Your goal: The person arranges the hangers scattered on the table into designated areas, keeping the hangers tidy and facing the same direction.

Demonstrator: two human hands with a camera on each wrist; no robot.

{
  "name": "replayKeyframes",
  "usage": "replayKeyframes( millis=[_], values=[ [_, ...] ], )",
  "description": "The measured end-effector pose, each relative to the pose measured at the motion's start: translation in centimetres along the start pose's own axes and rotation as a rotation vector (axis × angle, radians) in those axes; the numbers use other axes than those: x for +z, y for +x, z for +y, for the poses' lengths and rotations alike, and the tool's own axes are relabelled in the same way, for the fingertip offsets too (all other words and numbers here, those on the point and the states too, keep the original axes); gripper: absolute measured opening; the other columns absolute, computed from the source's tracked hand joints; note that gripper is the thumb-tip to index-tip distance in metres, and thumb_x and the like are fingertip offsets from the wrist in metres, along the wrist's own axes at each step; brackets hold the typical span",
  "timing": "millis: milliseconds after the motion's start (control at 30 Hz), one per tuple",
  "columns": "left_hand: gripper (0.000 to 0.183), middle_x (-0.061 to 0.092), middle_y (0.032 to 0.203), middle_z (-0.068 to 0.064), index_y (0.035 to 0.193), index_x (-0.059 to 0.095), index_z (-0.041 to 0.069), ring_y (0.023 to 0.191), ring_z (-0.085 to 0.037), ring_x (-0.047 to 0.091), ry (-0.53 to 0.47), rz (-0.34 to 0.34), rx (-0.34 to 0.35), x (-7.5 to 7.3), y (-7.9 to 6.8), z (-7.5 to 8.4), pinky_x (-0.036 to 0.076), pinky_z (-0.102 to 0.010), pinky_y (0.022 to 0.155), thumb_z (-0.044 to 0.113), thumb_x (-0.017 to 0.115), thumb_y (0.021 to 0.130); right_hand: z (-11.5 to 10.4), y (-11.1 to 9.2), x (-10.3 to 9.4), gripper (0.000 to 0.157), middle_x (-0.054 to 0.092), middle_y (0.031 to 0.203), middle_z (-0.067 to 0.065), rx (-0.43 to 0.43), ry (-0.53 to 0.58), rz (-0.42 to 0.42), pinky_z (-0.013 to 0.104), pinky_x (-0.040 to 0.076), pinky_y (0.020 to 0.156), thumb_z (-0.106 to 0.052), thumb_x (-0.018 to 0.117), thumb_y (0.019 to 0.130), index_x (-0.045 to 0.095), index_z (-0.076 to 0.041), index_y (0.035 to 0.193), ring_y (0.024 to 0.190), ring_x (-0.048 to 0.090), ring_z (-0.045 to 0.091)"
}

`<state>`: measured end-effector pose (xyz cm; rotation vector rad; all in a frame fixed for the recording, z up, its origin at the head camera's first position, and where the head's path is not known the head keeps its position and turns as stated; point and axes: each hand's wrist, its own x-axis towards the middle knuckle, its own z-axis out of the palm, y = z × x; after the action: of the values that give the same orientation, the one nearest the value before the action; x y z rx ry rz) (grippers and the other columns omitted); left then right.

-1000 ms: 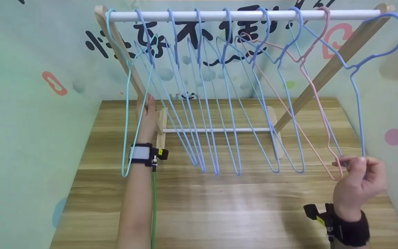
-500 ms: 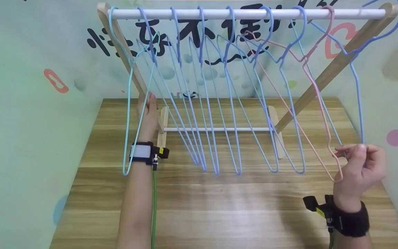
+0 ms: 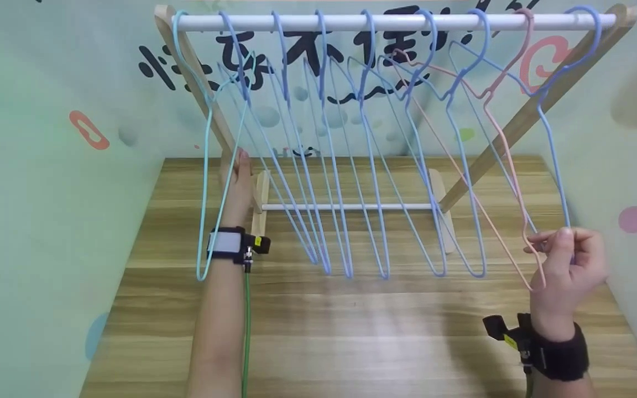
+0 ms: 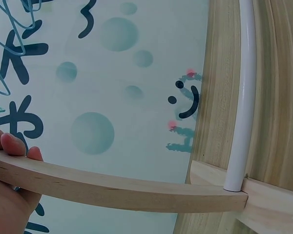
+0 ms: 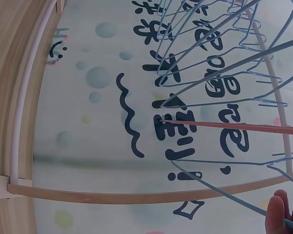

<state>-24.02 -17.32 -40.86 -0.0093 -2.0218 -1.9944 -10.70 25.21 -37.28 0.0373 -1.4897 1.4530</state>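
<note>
My right hand (image 3: 570,271) pinches the lower corner of a blue clothes hanger (image 3: 553,148) at the right end of a clothes rack. In the head view that hanger's hook appears to lie over the white top rod (image 3: 553,22). Just left of it hangs a pink hanger (image 3: 509,152), whose lower end passes close by my right fingers. My left hand (image 3: 236,185) grips the rack's left wooden post (image 4: 112,187), with fingers around it in the left wrist view. Only part of my right hand shows in the right wrist view.
Several blue hangers hang along the rod, and a turquoise hanger (image 3: 204,182) hangs at the far left, in front of my left forearm. A white lower bar (image 3: 351,207) joins the rack's feet on the wooden table (image 3: 363,342). Printed walls stand behind and beside it.
The blue hanger in my right hand has shifted left and its hook has come from beyond the right end onto the rod. My right hand rose, then moved slightly left. My left hand keeps its grip.
</note>
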Motion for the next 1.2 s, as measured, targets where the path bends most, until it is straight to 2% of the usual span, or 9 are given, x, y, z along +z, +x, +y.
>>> replayKeyframes(
  millis=[67,233,400,567,667,833,1067,1133,1200],
  values=[
    [0.048,0.030,0.141,-0.014,0.130,0.034,-0.002,0.127,-0.015,0.031,-0.002,0.006,0.015,0.0,0.0,0.0,0.024,-0.021,0.102,0.032,0.037,0.096,0.0,0.0,-0.1,0.021,0.054,0.056,0.019,0.003,-0.006,-0.007,0.022,0.046,0.045,0.004,0.047,0.085,0.045,0.014,0.067,0.048,0.054,0.020],
    [0.053,0.022,0.145,-0.012,0.136,0.029,-0.001,0.130,-0.013,0.024,0.011,0.001,-0.010,0.1,0.1,0.0,0.020,-0.019,0.102,0.033,0.037,0.096,0.0,0.0,-0.1,0.021,0.054,0.056,0.019,0.003,0.024,-0.009,0.023,0.046,0.045,0.005,0.049,0.085,0.046,0.014,0.067,0.048,0.053,0.021],
    [0.053,0.021,0.145,-0.011,0.136,0.030,0.000,0.131,-0.012,0.022,0.022,0.000,-0.038,0.2,0.1,0.1,0.018,-0.019,0.103,0.035,0.036,0.096,0.3,0.0,-0.3,0.018,0.052,0.058,0.023,0.023,0.145,-0.015,0.025,0.047,0.046,0.007,0.050,0.084,0.046,0.017,0.069,0.049,0.054,0.024],
    [0.057,0.018,0.146,-0.012,0.141,0.019,0.002,0.131,-0.012,0.021,-0.001,-0.026,-0.058,0.3,0.1,0.1,0.018,-0.019,0.103,0.035,0.033,0.097,0.7,0.0,-0.6,0.015,0.052,0.061,0.027,0.039,0.253,-0.014,0.026,0.048,0.046,0.010,0.050,0.082,0.047,0.022,0.073,0.056,0.058,0.029],
    [0.057,0.017,0.145,-0.013,0.141,0.016,0.000,0.131,-0.013,0.022,-0.009,-0.035,-0.048,0.3,0.1,0.0,0.019,-0.018,0.103,0.033,0.033,0.097,0.6,-0.2,-0.6,0.014,0.055,0.065,0.027,0.030,0.231,-0.007,0.026,0.048,0.047,0.010,0.051,0.082,0.049,0.023,0.075,0.058,0.059,0.030],
    [0.053,0.022,0.144,-0.015,0.137,0.026,0.000,0.129,-0.015,0.027,-0.008,-0.017,-0.029,0.3,0.1,-0.1,0.022,-0.019,0.101,0.033,0.034,0.097,0.0,-0.4,-0.6,0.011,0.057,0.069,0.027,0.018,0.162,-0.008,0.024,0.049,0.050,0.011,0.050,0.082,0.055,0.021,0.079,0.060,0.058,0.028],
    [0.057,0.023,0.144,-0.013,0.141,0.019,0.002,0.129,-0.012,0.028,-0.013,-0.005,-0.063,0.3,0.0,0.0,0.023,-0.020,0.102,0.034,0.034,0.096,-0.2,-1.0,-0.8,0.011,0.059,0.072,0.025,-0.004,0.092,-0.020,0.022,0.049,0.053,0.011,0.050,0.081,0.059,0.018,0.081,0.062,0.059,0.023],
    [0.051,0.039,0.133,-0.014,0.135,0.031,-0.001,0.120,-0.011,0.039,0.002,0.014,-0.036,0.3,0.1,0.0,0.030,-0.019,0.098,0.033,0.035,0.097,-0.2,-1.0,-0.8,0.011,0.059,0.072,0.025,-0.009,0.104,-0.018,0.023,0.050,0.053,0.010,0.051,0.081,0.058,0.019,0.080,0.061,0.058,0.023],
    [0.041,0.052,0.104,-0.012,0.118,0.043,-0.005,0.094,-0.012,0.051,0.019,0.032,0.000,0.3,0.1,-0.1,0.041,-0.020,0.081,0.030,0.036,0.097,-0.2,-1.1,-0.9,0.013,0.059,0.072,0.025,-0.012,0.123,-0.017,0.023,0.050,0.053,0.009,0.053,0.081,0.056,0.021,0.079,0.061,0.058,0.024]
  ],
)
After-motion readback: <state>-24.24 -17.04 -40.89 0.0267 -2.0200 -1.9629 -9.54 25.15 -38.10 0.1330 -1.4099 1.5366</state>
